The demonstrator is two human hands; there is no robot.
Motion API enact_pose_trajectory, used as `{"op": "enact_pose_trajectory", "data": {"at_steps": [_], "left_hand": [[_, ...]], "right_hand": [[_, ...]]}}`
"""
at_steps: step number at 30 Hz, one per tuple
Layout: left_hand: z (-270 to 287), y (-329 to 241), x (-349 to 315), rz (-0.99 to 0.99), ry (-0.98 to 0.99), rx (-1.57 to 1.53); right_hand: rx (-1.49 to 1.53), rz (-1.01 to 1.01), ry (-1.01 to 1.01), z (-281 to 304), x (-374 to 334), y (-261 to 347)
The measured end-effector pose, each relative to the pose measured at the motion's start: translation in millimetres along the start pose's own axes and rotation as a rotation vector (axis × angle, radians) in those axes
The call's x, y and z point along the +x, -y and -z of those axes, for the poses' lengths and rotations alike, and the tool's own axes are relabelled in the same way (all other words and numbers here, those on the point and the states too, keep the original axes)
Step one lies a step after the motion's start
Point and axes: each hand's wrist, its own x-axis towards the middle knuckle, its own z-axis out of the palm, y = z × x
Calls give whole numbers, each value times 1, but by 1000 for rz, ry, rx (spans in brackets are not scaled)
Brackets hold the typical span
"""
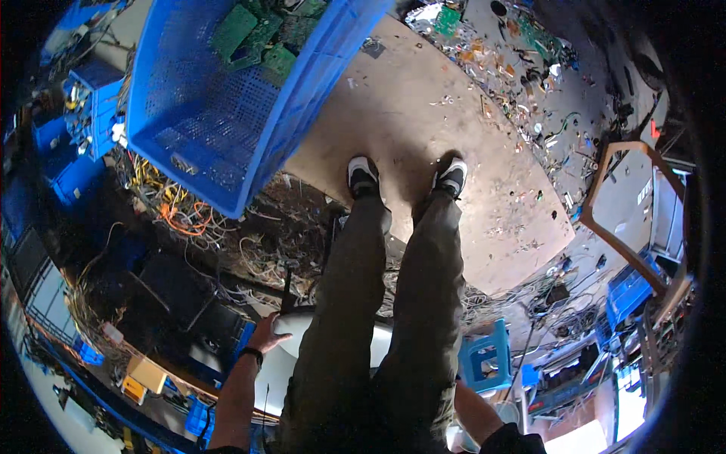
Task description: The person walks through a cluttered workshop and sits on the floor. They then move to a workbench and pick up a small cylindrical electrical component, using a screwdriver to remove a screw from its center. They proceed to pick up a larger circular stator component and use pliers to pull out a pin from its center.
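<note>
My left hand (266, 335), with a dark band at the wrist, is at the left edge of a white rounded seat (299, 333) beneath my legs. Its thumb lies over the rim, and the other fingers curl around the outer side, partly out of sight. A thin dark upright piece (286, 291) rises just beyond that hand. On the other side my right forearm (476, 412) reaches in behind my thigh, which hides the hand and its fingers. Both feet stand on a brown board (412, 113) ahead of the seat.
A large blue plastic crate (265, 144) with green circuit boards (261, 38) stands tilted ahead on the left. Tangled cables (181, 208) lie beside it. Electronic scrap (529, 91) covers the floor at the right, near a wooden frame (597, 181) and a blue stool (485, 359).
</note>
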Motion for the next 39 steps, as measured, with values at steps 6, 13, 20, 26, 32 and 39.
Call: {"op": "enact_pose_trajectory", "data": {"at_steps": [6,13,20,26,32,39], "left_hand": [[-12,25,5,215,170,101],[-39,62,-8,291,150,83],[-55,96,-29,335,81,120],[-48,51,-28,349,81,351],[-62,96,-32,351,176,470],[-32,113,-44,-24,81,483]], "right_hand": [[96,-33,-61,-45,5,15],[141,-66,-91,-62,11,22],[151,-89,-109,-60,4,16],[137,-85,-132,-54,4,3],[201,-112,-127,-75,0,-8],[236,-94,-138,-81,1,-3]]}}
